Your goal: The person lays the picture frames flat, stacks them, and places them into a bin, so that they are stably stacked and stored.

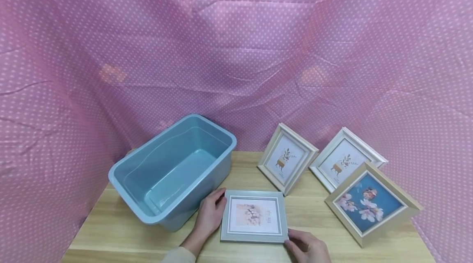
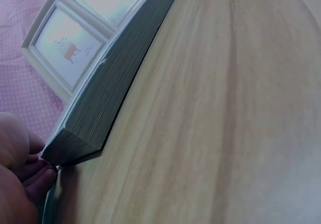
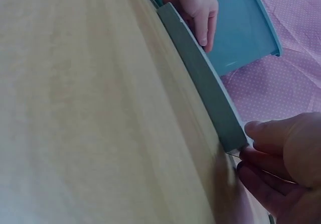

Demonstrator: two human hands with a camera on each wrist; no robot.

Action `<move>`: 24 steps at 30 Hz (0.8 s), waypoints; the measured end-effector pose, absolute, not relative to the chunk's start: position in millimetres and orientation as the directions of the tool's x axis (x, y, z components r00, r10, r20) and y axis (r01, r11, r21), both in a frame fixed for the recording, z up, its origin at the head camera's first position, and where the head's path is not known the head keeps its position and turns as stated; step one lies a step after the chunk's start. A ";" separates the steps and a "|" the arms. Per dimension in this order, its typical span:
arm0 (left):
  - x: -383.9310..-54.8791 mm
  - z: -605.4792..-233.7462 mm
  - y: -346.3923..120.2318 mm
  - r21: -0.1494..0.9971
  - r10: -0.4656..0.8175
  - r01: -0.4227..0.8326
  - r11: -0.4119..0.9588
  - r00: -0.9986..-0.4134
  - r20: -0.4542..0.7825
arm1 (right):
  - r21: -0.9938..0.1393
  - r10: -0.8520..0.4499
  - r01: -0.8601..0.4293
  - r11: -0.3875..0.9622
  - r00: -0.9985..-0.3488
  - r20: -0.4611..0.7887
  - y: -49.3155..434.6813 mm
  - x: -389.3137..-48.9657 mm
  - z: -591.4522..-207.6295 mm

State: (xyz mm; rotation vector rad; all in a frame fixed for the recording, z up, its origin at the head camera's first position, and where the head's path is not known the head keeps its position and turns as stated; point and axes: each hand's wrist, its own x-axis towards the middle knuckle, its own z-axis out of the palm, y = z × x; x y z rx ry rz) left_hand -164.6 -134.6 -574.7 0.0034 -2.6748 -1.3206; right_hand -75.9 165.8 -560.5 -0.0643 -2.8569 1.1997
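Note:
A grey-green picture frame (image 1: 254,216) with a floral print lies face up near the table's front, its print turned sideways. At its left edge, my left hand (image 1: 210,213) holds it, fingers bent around the near corner in the left wrist view. My right hand (image 1: 309,247) pinches the lower right corner. In the right wrist view, the thumb (image 3: 255,128) is on the upper side and the other fingers are at the underside. A dark gap shows between the frame's side (image 2: 108,76) and the wood in the left wrist view.
A blue-grey plastic tub (image 1: 221,172) with nothing inside stands at left, close to my left hand. Upright at right are a cream frame (image 1: 271,174), a white frame (image 1: 318,164) and a light wood frame (image 1: 345,224) with a blue flower picture. Pink dotted cloth (image 1: 236,62) hangs behind the wooden table (image 1: 118,234).

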 end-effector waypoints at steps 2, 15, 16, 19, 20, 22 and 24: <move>-164.3 -575.4 -134.2 0.788 -0.069 0.074 0.611 -0.987 0.146 | -0.732 0.071 0.029 0.681 -0.997 0.026 166.3 -76.8 -559.4; -166.6 -573.2 -129.1 0.816 -0.114 0.066 0.574 -0.981 0.159 | -0.837 0.103 -0.033 0.546 -0.989 0.106 175.9 -95.9 -541.7; -167.0 -572.5 -128.8 0.817 -0.113 0.071 0.573 -0.980 0.164 | -0.830 0.103 -0.052 0.555 -0.986 0.130 177.3 -98.5 -540.2; -168.2 -569.0 -127.3 0.817 -0.107 0.089 0.570 -0.978 0.181 | -0.798 0.103 -0.118 0.591 -0.970 0.220 181.9 -106.0 -535.7; -168.6 -567.4 -126.5 0.819 -0.107 0.092 0.566 -0.977 0.183 | -0.785 0.100 -0.139 0.603 -0.964 0.248 183.5 -109.1 -534.0; -169.9 -564.4 -124.6 0.823 -0.103 0.091 0.560 -0.979 0.179 | -0.764 0.109 -0.171 0.622 -0.948 0.300 186.1 -114.7 -529.9; -171.3 -561.9 -122.4 0.827 -0.101 0.090 0.555 -0.979 0.175 | -0.756 0.117 -0.203 0.622 -0.931 0.346 188.2 -120.1 -525.4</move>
